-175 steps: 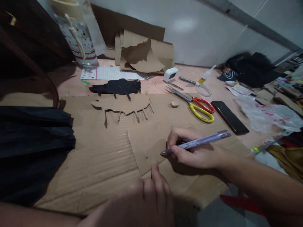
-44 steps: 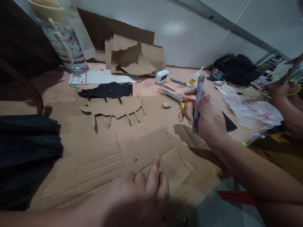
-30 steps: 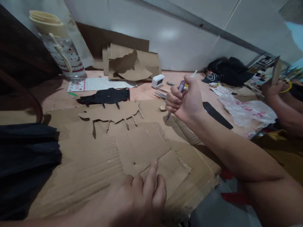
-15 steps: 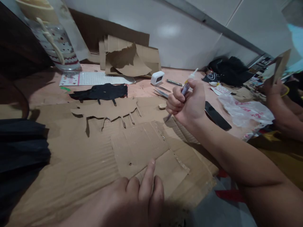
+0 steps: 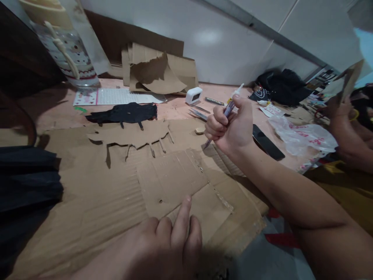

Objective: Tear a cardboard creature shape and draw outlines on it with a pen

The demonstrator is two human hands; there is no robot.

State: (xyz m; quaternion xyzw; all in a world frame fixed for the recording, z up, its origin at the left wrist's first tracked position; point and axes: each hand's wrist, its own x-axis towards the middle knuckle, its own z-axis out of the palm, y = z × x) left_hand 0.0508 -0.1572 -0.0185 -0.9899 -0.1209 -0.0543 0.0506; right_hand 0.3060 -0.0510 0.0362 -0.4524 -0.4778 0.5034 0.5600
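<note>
My left hand (image 5: 171,233) rests at the bottom, its index finger stretched out onto a cardboard piece (image 5: 171,179) with a small hole and a seam. The other fingers are loosely bent, and nothing shows in them. Raised beyond the piece, my right hand (image 5: 230,120) is closed around a slim purplish tube (image 5: 229,109) with a white nozzle on top. A dark pointed end comes out below the fist; whether it belongs to the tube I cannot tell. Left of my right hand lies a cut-out cardboard shape (image 5: 128,134) with thin legs, beside a similar black shape (image 5: 125,112).
A large cardboard sheet (image 5: 87,202) covers the near table. Behind stand a bottle (image 5: 72,50), stacked cardboard scraps (image 5: 163,72) and a white device (image 5: 194,95). To the right lie a phone (image 5: 267,142) and plastic bag (image 5: 303,136). Another person's hand (image 5: 339,112) holds cardboard.
My two hands stay almost still, the left finger on the cardboard and the right fist around the tube. At the far right, the other person's hand and cardboard have shifted slightly to the right.
</note>
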